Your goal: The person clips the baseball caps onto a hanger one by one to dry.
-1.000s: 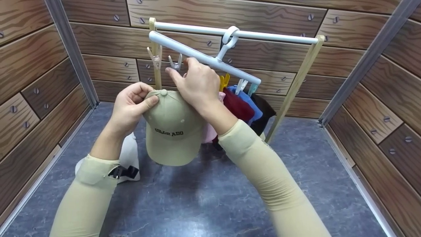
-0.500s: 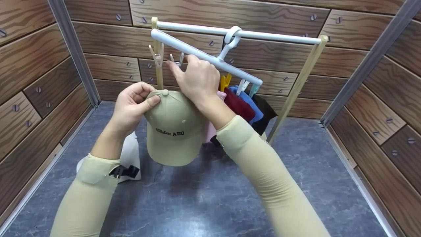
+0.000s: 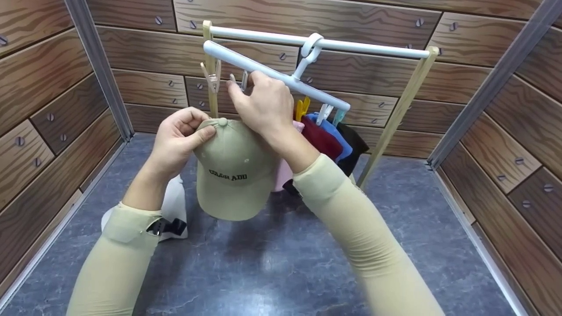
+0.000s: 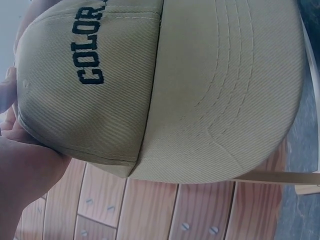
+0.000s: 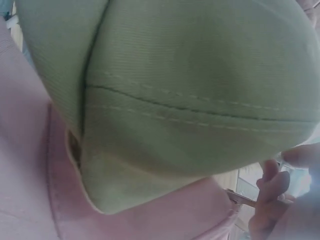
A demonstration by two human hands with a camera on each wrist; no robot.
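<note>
My left hand (image 3: 178, 140) pinches the crown of a beige-green baseball cap (image 3: 235, 153) near its top button, thumb in front. The cap hangs brim down, its dark "COLORADO" lettering facing me; the left wrist view shows its brim (image 4: 225, 90) close up. My right hand (image 3: 265, 101) is raised behind the cap's upper right, thumb and forefinger pinching the legs of a pale clip (image 3: 244, 81) under the white hanger (image 3: 268, 72). The clip's lower end is hidden. Another pale clip (image 3: 213, 81) dangles unused at the hanger's left end.
From the hanger's lower right side hang pink (image 3: 283, 175), maroon (image 3: 322, 136), blue (image 3: 336, 136) and black (image 3: 353, 147) caps. A wooden-legged rack with a white rail (image 3: 373, 47) carries the hanger. A white cap (image 3: 175, 202) lies on the floor at left.
My right thumb and forefinger have closed in on the clip, whose legs now stand nearer each other. The left hand and the beige-green cap have barely moved.
</note>
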